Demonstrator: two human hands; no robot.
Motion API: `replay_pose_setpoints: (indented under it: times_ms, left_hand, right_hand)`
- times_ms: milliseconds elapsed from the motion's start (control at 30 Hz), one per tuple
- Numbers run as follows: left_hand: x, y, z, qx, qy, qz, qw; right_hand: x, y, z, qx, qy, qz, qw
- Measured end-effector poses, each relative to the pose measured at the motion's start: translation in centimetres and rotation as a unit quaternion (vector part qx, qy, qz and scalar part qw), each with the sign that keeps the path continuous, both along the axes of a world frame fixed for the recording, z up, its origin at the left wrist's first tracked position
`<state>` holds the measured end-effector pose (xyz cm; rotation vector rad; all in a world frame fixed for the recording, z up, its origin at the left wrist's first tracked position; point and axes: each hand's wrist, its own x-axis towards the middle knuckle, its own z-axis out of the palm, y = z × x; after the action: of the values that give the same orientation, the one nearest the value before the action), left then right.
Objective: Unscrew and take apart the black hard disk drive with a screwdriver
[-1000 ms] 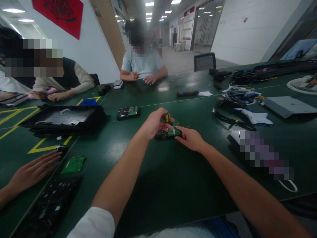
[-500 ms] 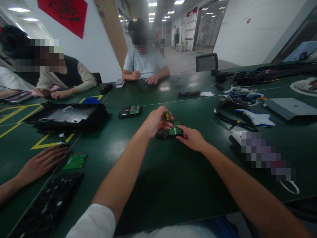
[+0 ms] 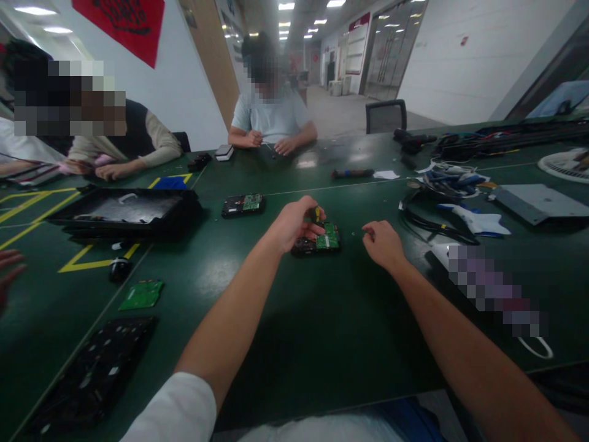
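In front of me on the table lies a hard drive [image 3: 327, 238] with its green circuit board facing up. My left hand [image 3: 297, 222] is over its left side, closed round a screwdriver with a yellow-and-black handle [image 3: 315, 214]; the tip is hidden behind my fingers, which touch or nearly touch the drive. Apart from the drive, to its right, my right hand [image 3: 383, 242] hovers low over the table. Its fingers are curled into a pinch, and whatever they hold is too small to make out.
Another hard drive [image 3: 243, 204] lies further back. To the left are a black tray [image 3: 124, 212], a loose green circuit board [image 3: 142, 294] and a black casing [image 3: 99, 368]. Cables [image 3: 448, 181] and a grey metal box [image 3: 540, 202] lie right. A co-worker's hand [image 3: 9, 273] shows far left.
My right hand has let go of the hard drive's right edge and moved right. My left hand stays on the screwdriver. The co-worker's hand at left has drawn back from a small black object.
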<state>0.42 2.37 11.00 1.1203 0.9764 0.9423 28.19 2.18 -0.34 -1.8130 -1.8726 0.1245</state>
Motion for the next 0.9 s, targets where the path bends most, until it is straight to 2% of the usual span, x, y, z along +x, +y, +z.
replay_pose_setpoints:
  times_ms: [100,200,467,900]
  left_hand:
    - [0.0,-0.1,0.1,0.015,0.012,0.008,1.000]
    - [0.1,-0.2,0.2,0.007,0.013,0.001,1.000]
    - [0.3,-0.2,0.0,0.003,0.003,0.004,1.000]
    - [0.0,-0.1,0.1,0.029,0.019,-0.030,0.999]
  right_hand:
    - [0.1,0.4,-0.7,-0.035,-0.020,0.027,0.999]
    - [-0.3,0.7,-1.0,-0.027,-0.029,0.035,0.999]
    - [-0.8,1.5,-0.7,-0.026,-0.047,0.047,0.997]
    - [-0.1,1.4,-0.9,-0.040,-0.037,0.068,0.996]
